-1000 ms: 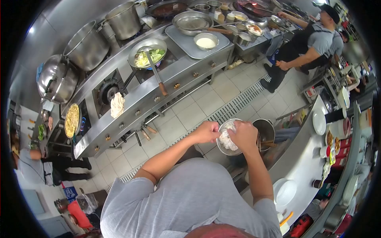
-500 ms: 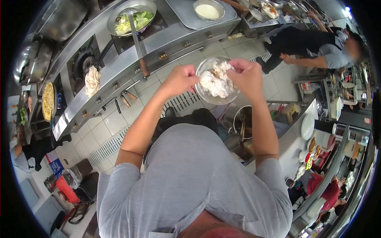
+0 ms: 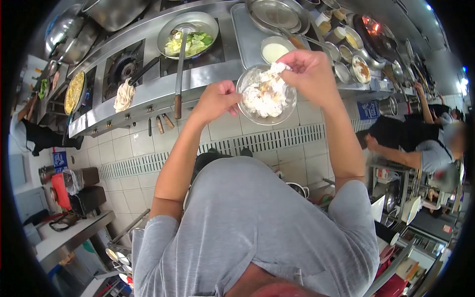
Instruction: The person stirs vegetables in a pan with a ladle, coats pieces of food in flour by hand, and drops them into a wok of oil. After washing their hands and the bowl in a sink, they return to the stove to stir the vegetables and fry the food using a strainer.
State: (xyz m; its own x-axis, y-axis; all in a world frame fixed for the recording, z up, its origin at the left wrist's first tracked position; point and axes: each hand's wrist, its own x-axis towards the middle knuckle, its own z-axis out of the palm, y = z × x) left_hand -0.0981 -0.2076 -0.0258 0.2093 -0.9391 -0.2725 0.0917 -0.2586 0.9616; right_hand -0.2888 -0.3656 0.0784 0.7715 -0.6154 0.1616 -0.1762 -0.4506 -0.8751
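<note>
My left hand [image 3: 216, 101] is closed on the left rim of a clear bowl [image 3: 291, 105], holding it up in front of the stove. White, flour-like coated pieces [image 3: 266, 99] fill the bowl. With thumb and fingers, my right hand [image 3: 310, 74] pinches a white floury piece [image 3: 277, 71] above the bowl's upper right rim. What the piece is under its coating I cannot make out. Just beyond the bowl, a small bowl of pale liquid [image 3: 275, 52] stands by the edge of a metal tray [image 3: 241, 37].
On the stove is a pan of chopped greens [image 3: 198, 43] with a ladle [image 3: 180, 81] across it. A bunched cloth [image 3: 124, 95] wraps a pan handle near the stove edge. Flames [image 3: 372, 25] burn at the far right. Co-workers stand right [image 3: 405, 138] and left [image 3: 37, 131].
My view has turned toward the stove, and the bowl is now nearer the tray. My right hand has lifted slightly, raising a floury piece to the bowl's upper rim.
</note>
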